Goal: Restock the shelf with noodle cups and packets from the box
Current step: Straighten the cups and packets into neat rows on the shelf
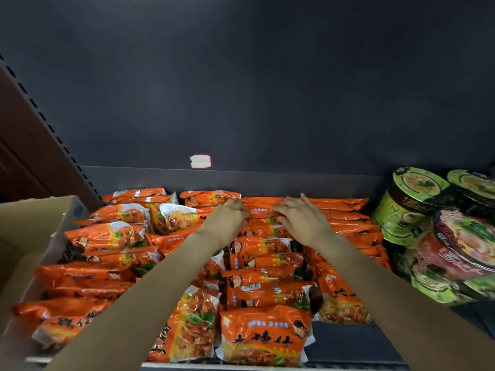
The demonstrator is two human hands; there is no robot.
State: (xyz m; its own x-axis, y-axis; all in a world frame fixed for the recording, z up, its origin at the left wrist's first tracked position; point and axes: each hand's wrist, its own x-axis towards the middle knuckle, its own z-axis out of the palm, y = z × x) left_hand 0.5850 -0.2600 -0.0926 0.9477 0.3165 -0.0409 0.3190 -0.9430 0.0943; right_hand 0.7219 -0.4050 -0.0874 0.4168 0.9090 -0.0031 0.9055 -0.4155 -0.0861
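Observation:
Several rows of orange noodle packets (262, 330) fill the dark shelf (348, 344). Both my arms reach to the back of the middle row. My left hand (227, 218) and my right hand (302, 218) each pinch the top edge of an orange packet (263, 210) near the shelf's back wall. Green noodle cups (409, 199) and a pink-lidded cup (460, 247) are stacked at the right end of the shelf. The open cardboard box (29, 226) stands at the left, its inside hidden from view.
The shelf's dark back panel (241, 89) carries a small white label (200, 161). A slotted upright (48, 124) runs along the left side. A bare patch of shelf lies at the front right, below the cups.

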